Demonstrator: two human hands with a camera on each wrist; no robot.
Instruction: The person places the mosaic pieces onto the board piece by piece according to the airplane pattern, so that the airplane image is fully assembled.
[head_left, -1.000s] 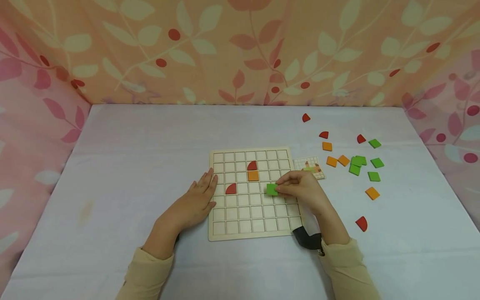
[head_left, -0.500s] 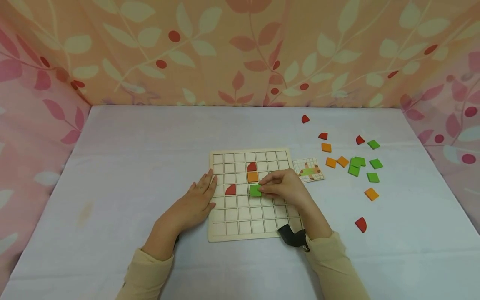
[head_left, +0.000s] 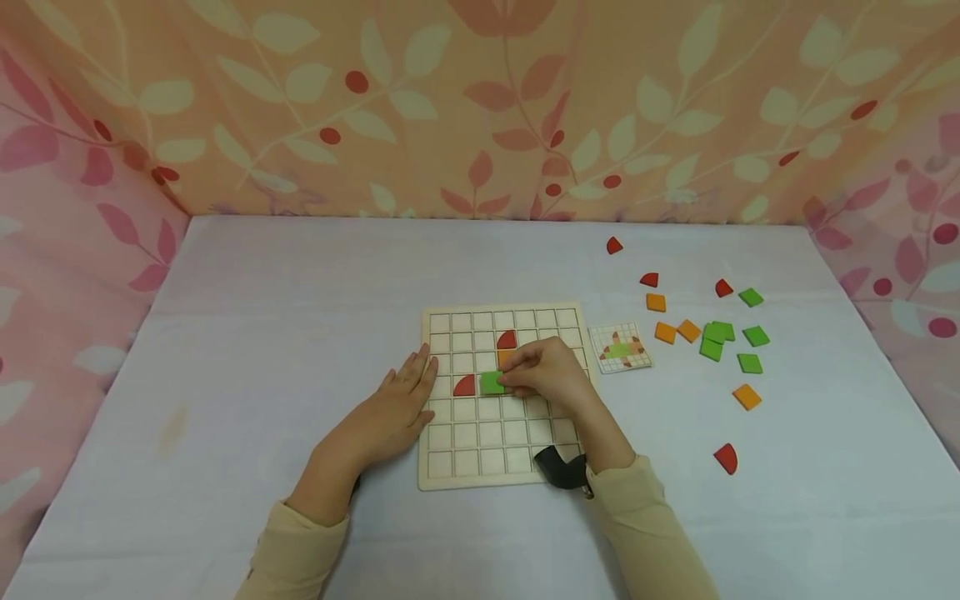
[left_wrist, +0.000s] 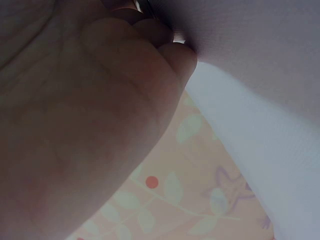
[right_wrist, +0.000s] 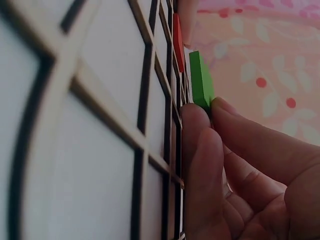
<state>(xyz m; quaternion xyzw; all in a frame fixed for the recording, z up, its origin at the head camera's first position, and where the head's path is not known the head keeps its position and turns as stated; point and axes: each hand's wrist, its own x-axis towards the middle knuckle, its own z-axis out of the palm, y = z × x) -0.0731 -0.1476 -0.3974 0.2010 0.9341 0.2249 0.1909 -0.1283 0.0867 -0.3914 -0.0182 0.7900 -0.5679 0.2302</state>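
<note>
Pinching a green tile [head_left: 491, 383] between thumb and fingertips of the right hand [head_left: 547, 375], over the wooden grid board [head_left: 491, 461] near the middle of the frame, just right of a red quarter-round [head_left: 464, 386] and below left of an orange tile [head_left: 506, 356] partly covered by those fingers. Turned edge-on to the camera in the right wrist view; cannot tell whether touching the board at any corner. Just above the orange tile, another red piece [head_left: 507, 339].

Resting the left hand [head_left: 390, 412] along the board's left edge, with fingers straight and thumb a little apart, tips on the rim. Seen mostly as palm at upper left of the left wrist view, without showing the contact.

Hanging over the board's lower right edge, a black wrist mount [head_left: 561, 468]. Just beside the right edge, a pattern card [head_left: 621, 348].

Farther right on the white surface [head_left: 225, 350], spread loosely: overlapping green pieces [head_left: 712, 348], orange pieces [head_left: 747, 397] and red wedges [head_left: 726, 458]. Broad room on the left, from the left hand to the side of the frame, and behind the board up to the leafy cloth [head_left: 300, 100]
</note>
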